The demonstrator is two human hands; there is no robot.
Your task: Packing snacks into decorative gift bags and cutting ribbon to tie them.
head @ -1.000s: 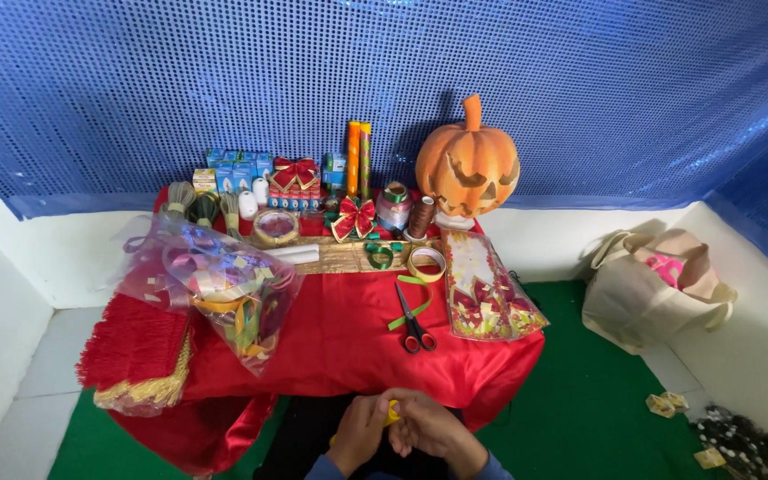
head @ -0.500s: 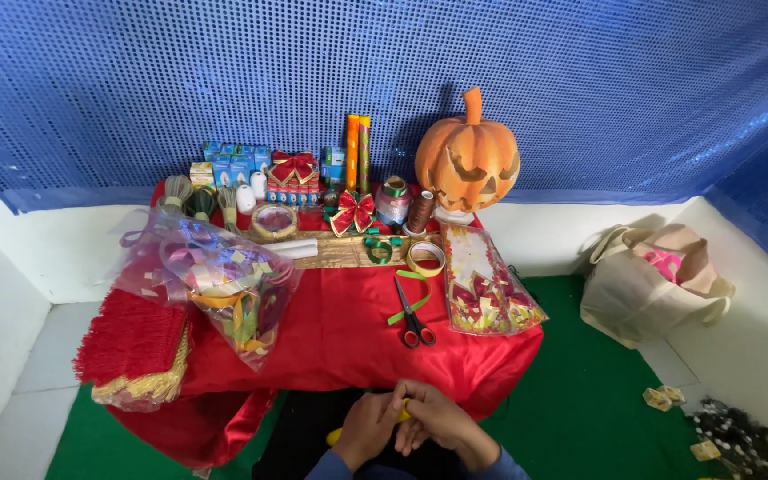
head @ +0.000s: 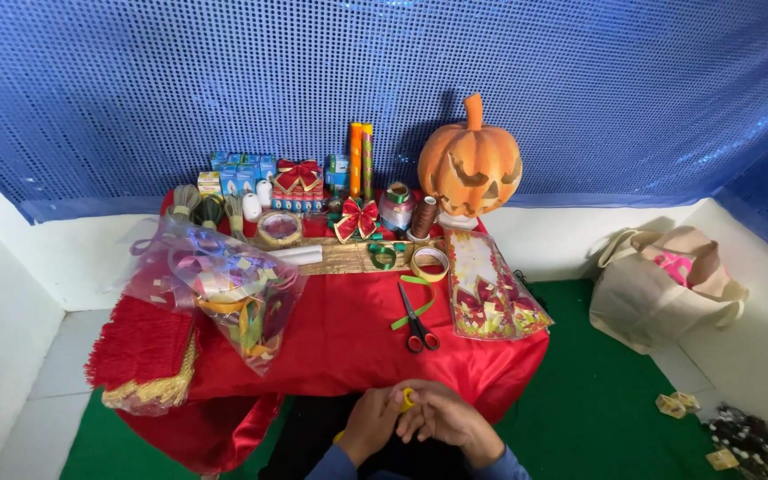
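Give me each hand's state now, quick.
Left hand: fingers closed on the yellow ribbon.
Right hand: fingers closed on the same yellow ribbon.

Glossy satin red tablecloth point(head: 348, 342) — clear crinkly plastic bag point(head: 224, 289), sequinned blue backdrop point(head: 224, 80).

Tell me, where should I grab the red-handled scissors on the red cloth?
Take the red-handled scissors by the two red handle loops, coming from the near table edge. The loops lie toward the person and the closed blades point away toward the back, so a grip there keeps fingers off the blades. A green ribbon strip lies beside them.
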